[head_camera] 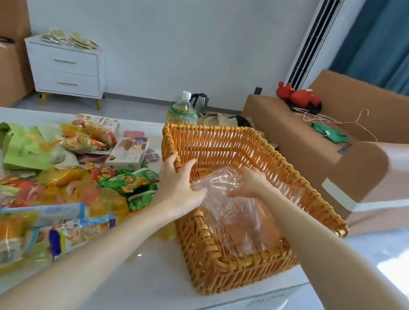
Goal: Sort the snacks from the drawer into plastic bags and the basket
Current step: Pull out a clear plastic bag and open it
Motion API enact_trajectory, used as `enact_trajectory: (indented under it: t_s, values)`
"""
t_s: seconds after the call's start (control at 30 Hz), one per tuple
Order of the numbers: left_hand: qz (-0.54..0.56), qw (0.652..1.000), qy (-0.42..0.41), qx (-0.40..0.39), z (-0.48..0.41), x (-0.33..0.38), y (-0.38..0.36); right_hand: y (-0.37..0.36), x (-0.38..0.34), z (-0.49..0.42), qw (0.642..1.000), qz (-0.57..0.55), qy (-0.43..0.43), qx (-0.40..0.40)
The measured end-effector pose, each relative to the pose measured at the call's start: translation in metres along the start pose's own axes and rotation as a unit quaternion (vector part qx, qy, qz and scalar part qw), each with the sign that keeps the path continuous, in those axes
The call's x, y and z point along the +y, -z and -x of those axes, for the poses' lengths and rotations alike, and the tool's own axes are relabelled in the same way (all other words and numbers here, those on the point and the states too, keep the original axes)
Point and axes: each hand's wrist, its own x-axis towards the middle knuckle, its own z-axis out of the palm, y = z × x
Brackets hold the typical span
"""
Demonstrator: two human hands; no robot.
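Observation:
An orange wicker basket (226, 142) stands on the white table, right of centre. A clear plastic bag (236, 219) lies inside it. My left hand (178, 185) reaches over the basket's left rim, fingers on the rim and thumb at the bag's edge. Inside the basket, my right hand (249, 183) pinches the top of the bag. A heap of snack packets (68, 178) covers the table to the left: green bags, orange jelly cups, boxed biscuits, yellow and blue wrappers.
The white table (155, 274) ends close at the front and right. A large drink bottle (182, 111) stands behind the basket. A brown sofa (355, 160) fills the right, a white drawer cabinet (64, 69) stands against the far wall.

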Motion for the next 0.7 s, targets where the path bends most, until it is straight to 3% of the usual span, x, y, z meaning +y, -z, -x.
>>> enact_trajectory:
  t_s: [0.1,0.3,0.4,0.5,0.7]
  values:
    - [0.0,1.0,-0.017,0.011,-0.016,-0.007,0.0,-0.01,0.003,-0.022,0.999,-0.01,-0.001,-0.041]
    - [-0.024,0.999,-0.022,-0.042,-0.029,-0.012,-0.001,-0.029,0.011,-0.047,0.992,0.006,0.003,-0.122]
    - [-0.028,0.998,-0.019,-0.05,-0.03,-0.012,-0.001,-0.031,0.013,-0.044,0.994,0.012,-0.011,-0.106]
    - [-0.028,0.998,-0.024,-0.057,-0.029,-0.012,-0.001,-0.026,0.018,-0.035,0.985,0.164,-0.001,-0.045]
    - [-0.019,0.997,-0.036,-0.064,-0.026,-0.014,0.002,-0.029,0.016,-0.024,0.984,0.159,0.011,-0.081]
